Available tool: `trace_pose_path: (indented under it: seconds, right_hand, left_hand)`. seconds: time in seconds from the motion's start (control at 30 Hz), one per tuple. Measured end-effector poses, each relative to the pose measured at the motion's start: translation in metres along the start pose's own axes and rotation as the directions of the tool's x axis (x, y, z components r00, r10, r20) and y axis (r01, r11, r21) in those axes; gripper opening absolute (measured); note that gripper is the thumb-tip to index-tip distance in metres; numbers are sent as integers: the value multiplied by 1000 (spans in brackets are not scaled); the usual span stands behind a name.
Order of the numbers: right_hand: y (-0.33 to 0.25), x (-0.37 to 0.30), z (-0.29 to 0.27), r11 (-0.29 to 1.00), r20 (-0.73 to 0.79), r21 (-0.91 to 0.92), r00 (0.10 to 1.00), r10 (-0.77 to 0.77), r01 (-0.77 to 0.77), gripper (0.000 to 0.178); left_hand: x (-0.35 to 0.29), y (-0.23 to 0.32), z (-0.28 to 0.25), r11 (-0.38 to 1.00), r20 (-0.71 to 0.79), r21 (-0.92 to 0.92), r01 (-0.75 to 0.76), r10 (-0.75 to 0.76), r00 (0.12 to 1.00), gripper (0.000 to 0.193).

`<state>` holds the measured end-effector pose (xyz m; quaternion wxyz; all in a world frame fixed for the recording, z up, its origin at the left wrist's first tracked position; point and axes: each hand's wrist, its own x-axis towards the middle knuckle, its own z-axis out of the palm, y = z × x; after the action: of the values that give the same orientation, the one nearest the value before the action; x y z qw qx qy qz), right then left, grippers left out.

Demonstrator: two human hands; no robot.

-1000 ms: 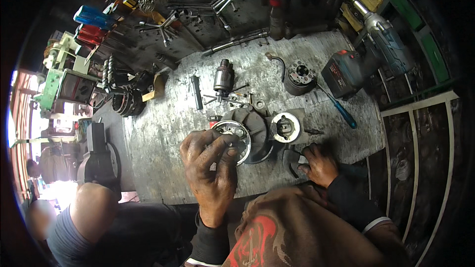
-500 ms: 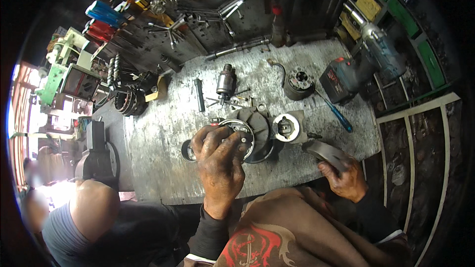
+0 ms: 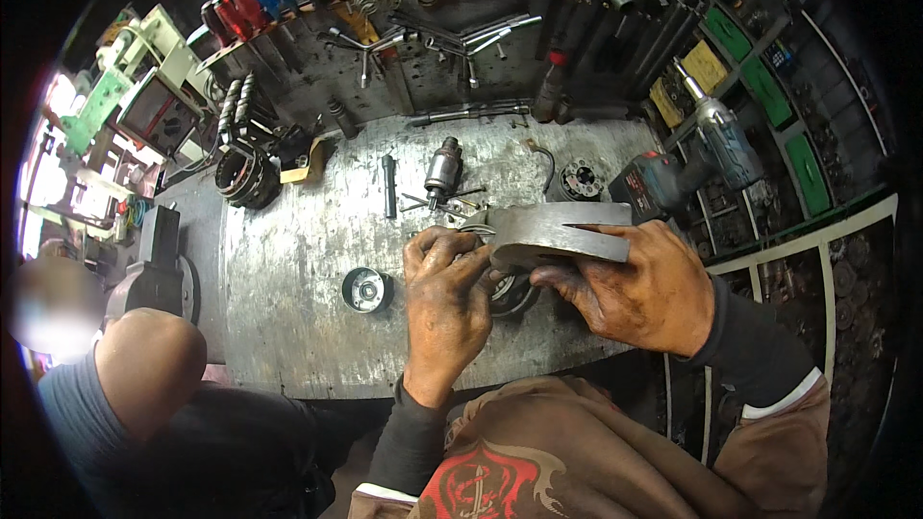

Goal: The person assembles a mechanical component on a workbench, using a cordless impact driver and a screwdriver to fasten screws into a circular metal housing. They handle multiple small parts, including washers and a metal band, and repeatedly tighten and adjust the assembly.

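Observation:
My right hand point(image 3: 639, 284) grips a thick, curved grey metal band point(image 3: 553, 231), raised above the bench, thumb below it and fingers on its far side. The band's left end comes right up to the fingers of my left hand point(image 3: 447, 303). Those fingers are curled over a round metal part with a shiny rim point(image 3: 478, 227), mostly hidden by the hand and the band. Below the band, a dark round housing point(image 3: 514, 300) shows in part. To the left of my left hand stands a small metal cup-shaped part point(image 3: 367, 289).
A cylindrical shaft part point(image 3: 442, 168) and a dark rod point(image 3: 388, 186) lie farther back. At right are a round motor part point(image 3: 583, 179) and a cordless impact wrench point(image 3: 673, 173). A ring-shaped coil point(image 3: 248, 176) stands at left. Another person's knee point(image 3: 152, 346) is near the left edge.
My right hand has brought the curved metal band up and leftward, close to my left hand. My left hand stays curled at the round part. The view has shifted, showing more of the back wall.

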<state>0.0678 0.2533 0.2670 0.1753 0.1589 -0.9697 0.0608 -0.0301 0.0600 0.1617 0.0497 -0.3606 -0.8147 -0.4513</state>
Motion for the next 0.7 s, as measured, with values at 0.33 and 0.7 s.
trace_pose_path:
  seconds: [0.33, 0.7]
  right_hand:
    - [-2, 3, 4, 998, 42, 58, 999, 22, -24, 25]
    - [-5, 8, -9, 997, 25, -71, 999, -28, 29, 30]
  left_hand:
    - [-2, 2, 6, 998, -131, -57, 19, -26, 991, 17]
    - [-1, -2, 6, 996, -97, -81, 23, -31, 995, 25]
